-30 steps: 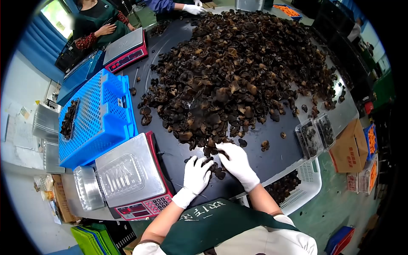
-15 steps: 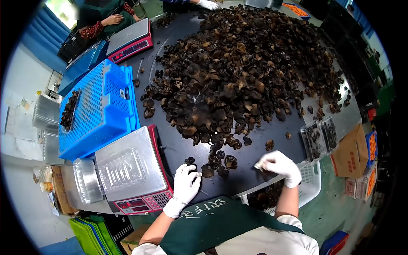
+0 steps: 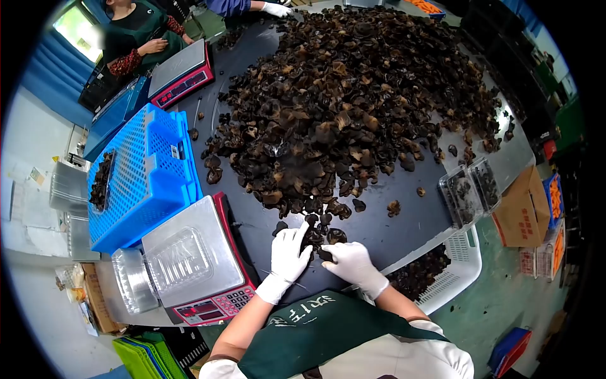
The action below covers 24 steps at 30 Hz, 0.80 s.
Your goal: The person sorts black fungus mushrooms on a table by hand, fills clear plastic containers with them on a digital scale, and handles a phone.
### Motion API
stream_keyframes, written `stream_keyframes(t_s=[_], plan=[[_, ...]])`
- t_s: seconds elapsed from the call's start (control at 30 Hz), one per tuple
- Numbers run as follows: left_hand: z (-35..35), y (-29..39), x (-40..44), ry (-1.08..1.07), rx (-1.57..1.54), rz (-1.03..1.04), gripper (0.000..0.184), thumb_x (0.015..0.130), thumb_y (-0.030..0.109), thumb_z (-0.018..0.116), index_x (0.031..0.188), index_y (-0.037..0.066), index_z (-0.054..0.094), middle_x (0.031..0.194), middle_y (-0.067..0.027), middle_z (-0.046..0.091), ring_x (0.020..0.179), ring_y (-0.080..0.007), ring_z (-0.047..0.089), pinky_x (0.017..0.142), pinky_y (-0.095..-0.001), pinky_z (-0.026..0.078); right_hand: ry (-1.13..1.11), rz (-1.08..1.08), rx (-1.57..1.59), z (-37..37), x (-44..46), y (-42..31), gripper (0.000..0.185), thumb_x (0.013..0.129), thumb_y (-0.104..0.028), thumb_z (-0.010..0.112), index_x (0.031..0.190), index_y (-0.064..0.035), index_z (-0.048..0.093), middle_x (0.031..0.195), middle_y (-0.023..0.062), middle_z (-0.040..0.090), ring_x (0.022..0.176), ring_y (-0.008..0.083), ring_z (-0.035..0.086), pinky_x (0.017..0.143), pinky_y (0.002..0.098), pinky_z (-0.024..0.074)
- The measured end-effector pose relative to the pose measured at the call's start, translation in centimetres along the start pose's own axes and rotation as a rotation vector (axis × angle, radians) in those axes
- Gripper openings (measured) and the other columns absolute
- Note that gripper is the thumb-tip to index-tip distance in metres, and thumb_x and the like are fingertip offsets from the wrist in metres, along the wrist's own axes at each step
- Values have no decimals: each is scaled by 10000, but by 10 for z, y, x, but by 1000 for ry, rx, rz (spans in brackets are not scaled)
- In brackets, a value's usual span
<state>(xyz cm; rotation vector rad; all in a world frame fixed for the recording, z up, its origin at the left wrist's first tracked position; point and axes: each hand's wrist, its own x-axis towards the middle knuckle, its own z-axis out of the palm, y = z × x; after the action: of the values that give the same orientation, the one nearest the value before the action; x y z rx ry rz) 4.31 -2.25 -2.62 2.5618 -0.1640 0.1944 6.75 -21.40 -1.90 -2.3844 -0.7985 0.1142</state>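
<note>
On the dark table in front of me lies a small cluster of black wood ear mushrooms [image 3: 314, 237], at the near edge of a large heap of wood ears [image 3: 328, 120]. My left hand [image 3: 291, 256], in a white glove, rests at the cluster's left side with fingers stretched forward and thumb apart. From the right, my gloved right hand [image 3: 355, 264] reaches in, fingertips bent together at a dark mushroom piece [image 3: 326, 254]. The undersides of both hands are hidden.
Left of my hands is a red scale [image 3: 214, 306] bearing a clear plastic tray [image 3: 180, 256]. Behind it sits a blue crate [image 3: 142, 183]. Filled clear boxes [image 3: 464, 196] stand right, above a white basket [image 3: 464, 271]. Two people [image 3: 148, 38] are across the table.
My right hand has moved left from the table's right edge to the small cluster. My left hand has shifted slightly forward and right onto the cluster's side. The view has tilted a little.
</note>
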Motion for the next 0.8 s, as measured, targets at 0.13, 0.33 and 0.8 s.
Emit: stream_keyframes(t_s=[0.13,0.33,0.8], plan=[[3,-5,0,-25,-7,-42,537,736,162,674,1243,62,527,1006,-124,572,974,-316,514,886,-406,410,74,43,74,13,-1,14,150,708,-229,689,823,-134,677,748,39,657,707,224,644,647,351,504],[-2,-11,-7,82,-134,-58,368,721,82,669,1083,56,612,961,-116,595,967,-307,542,870,-393,435,-716,287,242,-122,-19,50,343,742,-417,618,837,-114,745,851,96,696,841,267,662,771,363,512],[1,-17,16,-172,209,-125,530,796,418,634,1294,255,555,1500,-191,244,1347,-491,196,1068,-646,153,66,51,-207,8,56,21,666,770,-426,636,1337,-113,482,1410,242,361,1289,479,295,1049,612,216]])
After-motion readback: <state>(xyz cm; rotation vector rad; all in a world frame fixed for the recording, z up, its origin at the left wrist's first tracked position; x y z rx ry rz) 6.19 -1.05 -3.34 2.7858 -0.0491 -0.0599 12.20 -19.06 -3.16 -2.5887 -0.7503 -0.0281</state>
